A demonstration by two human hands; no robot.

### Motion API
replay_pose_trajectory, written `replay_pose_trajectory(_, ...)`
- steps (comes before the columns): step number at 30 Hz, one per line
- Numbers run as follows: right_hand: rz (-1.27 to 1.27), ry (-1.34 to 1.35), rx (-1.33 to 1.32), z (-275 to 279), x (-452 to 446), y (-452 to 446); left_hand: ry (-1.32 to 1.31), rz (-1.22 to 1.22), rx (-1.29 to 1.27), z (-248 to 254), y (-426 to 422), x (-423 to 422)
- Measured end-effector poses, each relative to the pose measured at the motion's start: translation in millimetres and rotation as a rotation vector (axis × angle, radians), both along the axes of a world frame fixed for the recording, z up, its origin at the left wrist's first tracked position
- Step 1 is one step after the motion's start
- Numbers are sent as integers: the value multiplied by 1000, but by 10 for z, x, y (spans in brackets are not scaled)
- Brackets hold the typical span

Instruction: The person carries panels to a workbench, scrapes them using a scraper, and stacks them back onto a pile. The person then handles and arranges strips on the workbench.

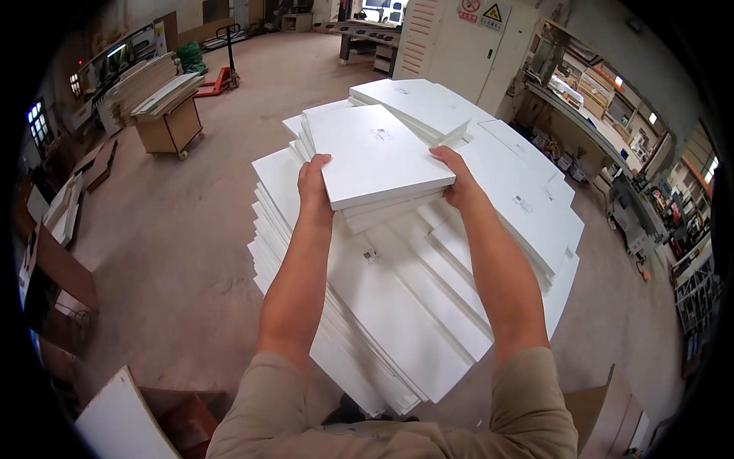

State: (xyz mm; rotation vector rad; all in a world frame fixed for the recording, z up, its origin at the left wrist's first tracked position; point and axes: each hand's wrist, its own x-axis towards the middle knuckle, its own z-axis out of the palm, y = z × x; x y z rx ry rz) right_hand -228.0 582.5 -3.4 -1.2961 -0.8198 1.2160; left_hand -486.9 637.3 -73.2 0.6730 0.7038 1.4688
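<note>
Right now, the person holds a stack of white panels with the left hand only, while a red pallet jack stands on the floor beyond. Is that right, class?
Not quite: the head view shows the left hand and right hand gripping opposite sides of the stack of white panels. The red pallet jack does stand on the floor beyond.

Most fingers of left hand (312,182) and right hand (462,178) hidden by held panels (375,164). Print on their label (381,135) too small for reading. Whatever carries stack (413,306) is covered by it. Cabinet (443,50) cut off by upper edge, shirt (531,402) by lower edge.
</note>
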Motion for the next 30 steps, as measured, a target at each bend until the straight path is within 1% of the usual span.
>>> replay_pose_trajectory(2,-1,-54,-5,172,-59,-78,-167,-55,1,10,30,-14)
replay_pose_trajectory(3,-8,-53,-8,230,-58,-73,-166,-62,-3,8,25,-17)
replay_pose_trajectory(5,77,-112,-35,371,-46,-30,-224,-124,19,97,-43,-39)
replay_pose_trajectory(6,59,-109,-33,410,-52,-50,-222,-142,19,133,-43,-46)
replay_pose_trajectory(8,162,-177,83,559,-104,-112,-288,-171,78,212,-61,-29)
replay_pose_trajectory(9,174,-198,86,616,-119,-185,-286,-140,68,263,-105,-7)
replay_pose_trajectory(10,173,-205,89,585,-91,-199,-293,-142,71,303,-135,25)
replay_pose_trajectory(12,180,-173,215,511,-13,-212,-269,-62,39,366,-166,86)
replay_pose_trajectory(13,152,-183,235,515,24,-220,-273,-59,44,405,-131,120)
replay_pose_trajectory(14,153,-183,235,516,117,-178,-255,-57,105,453,-94,169)
replay_pose_trajectory(15,160,-150,304,507,233,-116,-237,-54,165,503,-61,228)
replay_pose_trajectory(16,168,-119,372,513,328,-68,-238,-52,163,567,26,303)
replay_pose_trajectory(17,125,-133,378,585,367,-81,-241,-85,167,640,139,386)
replay_pose_trajectory(18,140,-129,372,620,490,-35,-244,-112,169,681,187,463)
replay_pose_trajectory(20,145,-60,407,623,705,114,-291,-61,165,837,249,702)
replay_pose_trajectory(21,134,-43,407,618,811,159,-302,-78,174,913,316,822)
replay_pose_trajectory(23,96,-13,368,572,931,143,-207,-33,102,1014,321,986)
replay_pose_trajectory(24,106,-5,365,496,953,124,-160,-35,41,1038,303,1021)
replay_pose_trajectory(26,69,50,411,410,980,74,-158,-49,62,961,295,1057)
replay_pose_trajectory(28,32,0,372,370,983,79,-165,-79,62,896,338,1076)
replay_pose_trajectory(30,75,-2,384,304,944,115,-183,-102,54,827,331,996)
